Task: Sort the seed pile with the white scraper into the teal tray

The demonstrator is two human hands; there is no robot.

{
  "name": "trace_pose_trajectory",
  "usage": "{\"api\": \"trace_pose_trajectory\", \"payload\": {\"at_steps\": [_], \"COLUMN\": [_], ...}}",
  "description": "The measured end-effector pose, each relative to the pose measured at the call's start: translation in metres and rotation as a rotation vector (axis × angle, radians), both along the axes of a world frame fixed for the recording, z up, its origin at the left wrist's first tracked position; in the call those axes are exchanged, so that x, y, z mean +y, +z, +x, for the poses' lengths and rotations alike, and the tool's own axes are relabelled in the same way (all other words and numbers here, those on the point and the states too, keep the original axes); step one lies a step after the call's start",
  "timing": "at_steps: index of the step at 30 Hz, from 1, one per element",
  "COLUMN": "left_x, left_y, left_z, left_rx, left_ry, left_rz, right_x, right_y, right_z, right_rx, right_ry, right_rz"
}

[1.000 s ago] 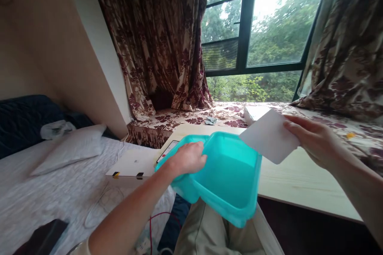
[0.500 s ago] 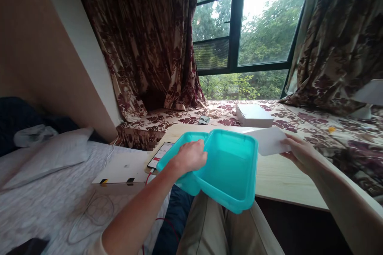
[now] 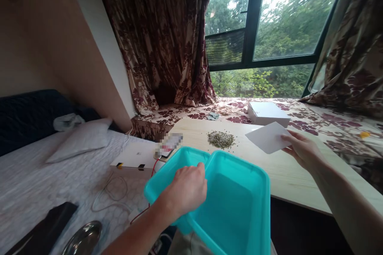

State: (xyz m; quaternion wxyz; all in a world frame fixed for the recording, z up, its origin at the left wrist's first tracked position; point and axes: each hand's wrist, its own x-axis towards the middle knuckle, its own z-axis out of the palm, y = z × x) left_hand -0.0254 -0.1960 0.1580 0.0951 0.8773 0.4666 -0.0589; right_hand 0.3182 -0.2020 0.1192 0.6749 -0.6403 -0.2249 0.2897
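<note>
My left hand (image 3: 189,187) is closed over the middle divider of a turquoise two-part plastic bin (image 3: 229,195), which hangs above my lap at the table's near edge. Both visible insides of the bin hold nothing. To the right, my right hand (image 3: 302,147) pinches a white card (image 3: 267,137) by its right end, thumb on top. The card is tilted just above the table. Left of it, a loose pile of small green and white grains (image 3: 221,139), like mung beans and rice, lies on the pale wooden table (image 3: 299,175).
A phone (image 3: 170,145), partly blurred out, stands at the table's left, with a red cable (image 3: 154,166). Behind the table sits a white box (image 3: 267,114) on the floral window ledge. A metal dish (image 3: 83,239) and a flat white box (image 3: 134,155) rest on the bed.
The bin has come down and nearer to my body, uncovering the grain pile behind it. My right hand still holds the card, now clear of the bin. The view has shifted left.
</note>
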Motion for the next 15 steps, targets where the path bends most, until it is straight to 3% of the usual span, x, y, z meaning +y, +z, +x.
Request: {"api": "trace_pose_trajectory", "payload": {"at_steps": [8, 15], "left_x": [-0.024, -0.012], "left_y": [-0.004, -0.037], "left_z": [-0.030, -0.018], "left_rx": [0.093, 0.118], "left_ry": [-0.049, -0.112], "left_rz": [-0.018, -0.241], "right_x": [-0.019, -0.018], "right_y": [0.013, 0.023], "right_z": [-0.021, -0.027], "right_rx": [-0.033, -0.068], "right_ry": [0.028, 0.000], "right_rz": [0.040, 0.029]}}
